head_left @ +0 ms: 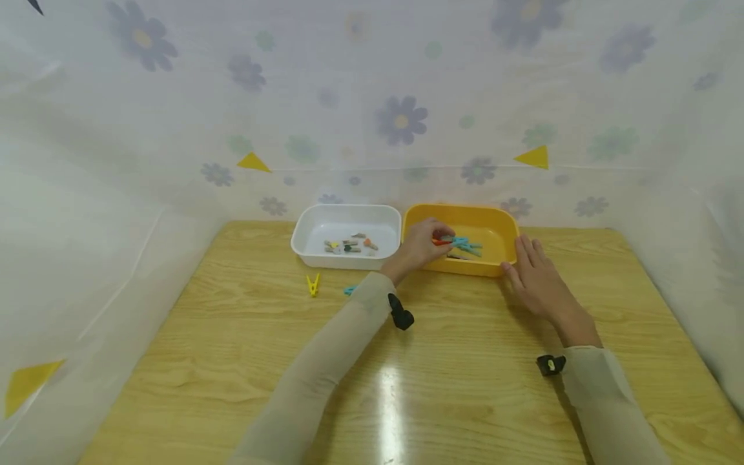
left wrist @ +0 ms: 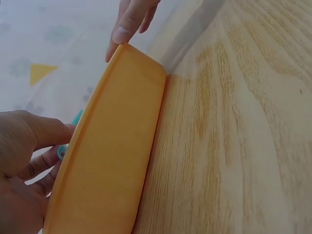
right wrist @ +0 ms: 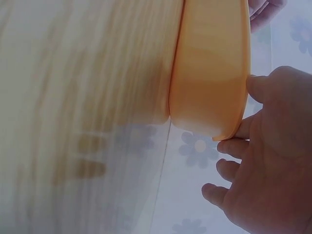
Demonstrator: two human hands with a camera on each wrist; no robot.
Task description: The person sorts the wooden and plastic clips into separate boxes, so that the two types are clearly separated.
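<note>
My left hand reaches over the front rim into the yellow-orange tray. Its thumb and fingers pinch a light-blue clothespin, partly hidden by the tray wall in the left wrist view. Close by its fingertips inside the tray are a red clothespin and more blue clothespins. At the tray's right front corner, my right hand rests with its thumb on the front rim and its fingers extended along the right end.
Left of the tray stands a white tray holding several small wooden clips with coloured decorations. A yellow clothespin lies on the wooden table in front, with a blue clothespin beside my left sleeve. A flowered curtain hangs behind.
</note>
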